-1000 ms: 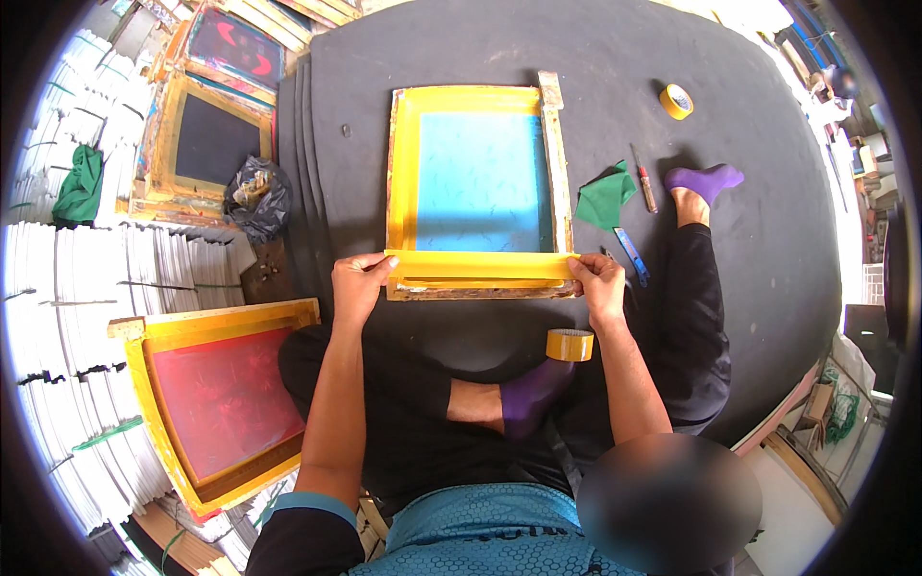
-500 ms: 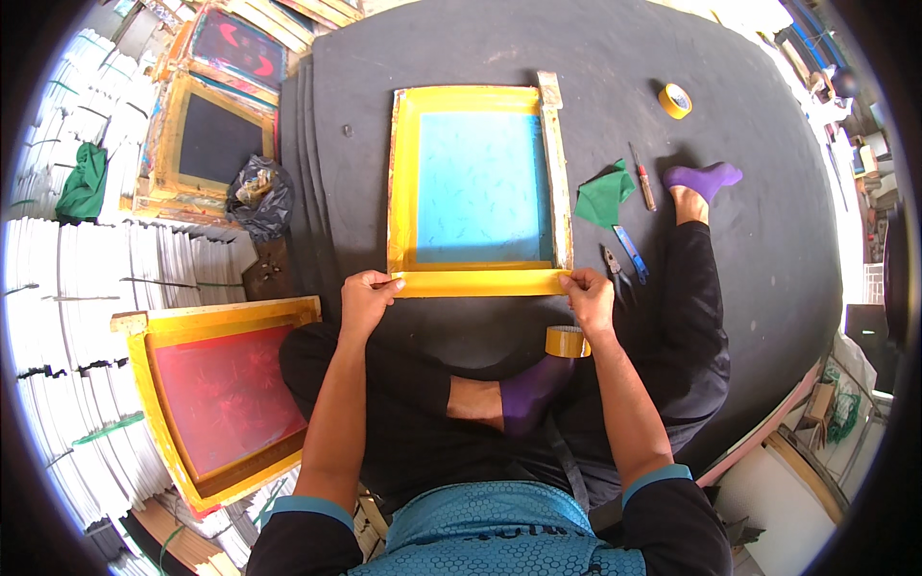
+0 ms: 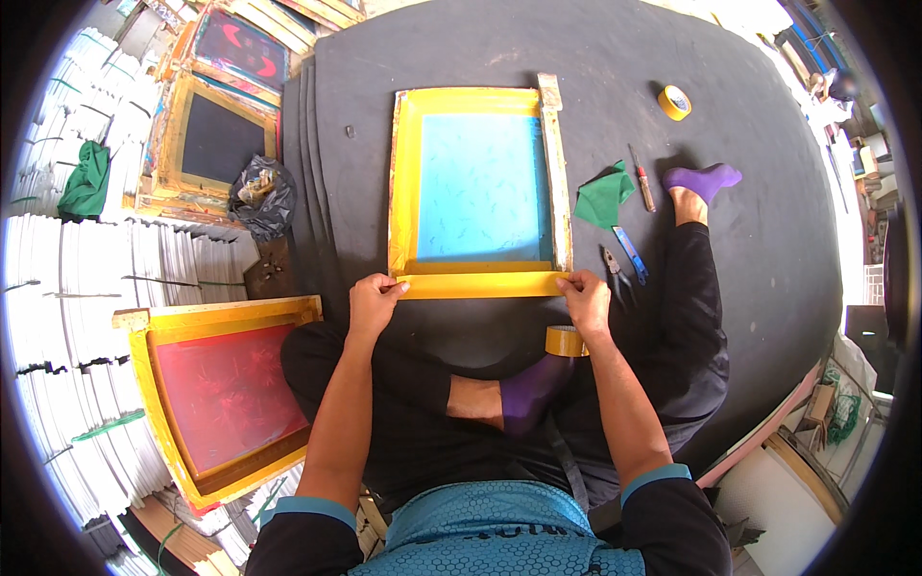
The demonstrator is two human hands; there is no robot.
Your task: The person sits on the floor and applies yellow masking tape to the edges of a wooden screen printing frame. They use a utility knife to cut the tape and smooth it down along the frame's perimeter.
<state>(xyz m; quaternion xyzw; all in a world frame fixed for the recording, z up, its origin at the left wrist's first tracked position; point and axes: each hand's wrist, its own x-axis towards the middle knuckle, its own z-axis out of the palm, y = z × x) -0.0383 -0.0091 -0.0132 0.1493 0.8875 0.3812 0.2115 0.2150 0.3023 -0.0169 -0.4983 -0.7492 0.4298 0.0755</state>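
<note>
A screen printing frame [image 3: 401, 182] with blue mesh and yellow-taped edges lies flat on the black surface in front of me. Along its near edge a strip of yellow tape [image 3: 480, 284] is stretched straight from side to side. My left hand [image 3: 375, 305] pinches the strip's left end, and my right hand [image 3: 586, 300] pinches its right end by the frame's near right corner. Close to my right wrist, beside my purple-socked foot, stands a roll of yellow-brown tape [image 3: 565, 341]. Whether the strip is stuck down along its length, I cannot tell.
Right of the frame lie a green cloth [image 3: 603, 197], a red-handled screwdriver [image 3: 642, 180], a blue cutter knife [image 3: 631, 252] and pliers [image 3: 615, 264]. Another tape roll [image 3: 674, 103] is farther back. A red-mesh frame [image 3: 226, 394] leans at left, near stacked white sheets [image 3: 86, 278] and a black bag [image 3: 260, 197].
My two hands have shifted very slightly, the left one a little to the right. Both keep hold of the strip's ends, and the frame stays put.
</note>
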